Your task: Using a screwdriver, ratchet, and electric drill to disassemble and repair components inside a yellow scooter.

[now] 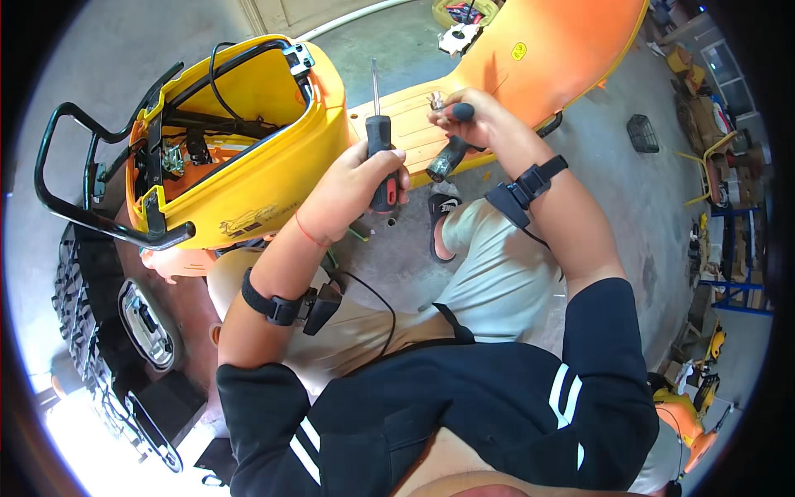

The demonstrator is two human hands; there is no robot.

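Observation:
My left hand (pixel 352 182) is closed round the handle of a screwdriver (pixel 378 132). The handle is black with red near its lower end, and the metal shaft points away from me. Over the scooter's flat orange footboard (pixel 406 124), my right hand (pixel 472 124) is closed on a dark cylindrical tool (pixel 447 159), whose exact kind I cannot make out. A small shiny metal piece (pixel 436 101) shows at its fingertips, and a black rounded end sticks out by the thumb. To the left stands the scooter's yellow rear body (pixel 273 199), open on top, with wires and metal parts inside.
A black tubular rail (pixel 62 178) juts from the scooter's rear. The large orange front panel (pixel 538 50) rises at the far side. A basket of parts (pixel 464 12) sits beyond it. A black crate (pixel 642 134) lies on the floor at right, near cluttered shelves (pixel 737 248).

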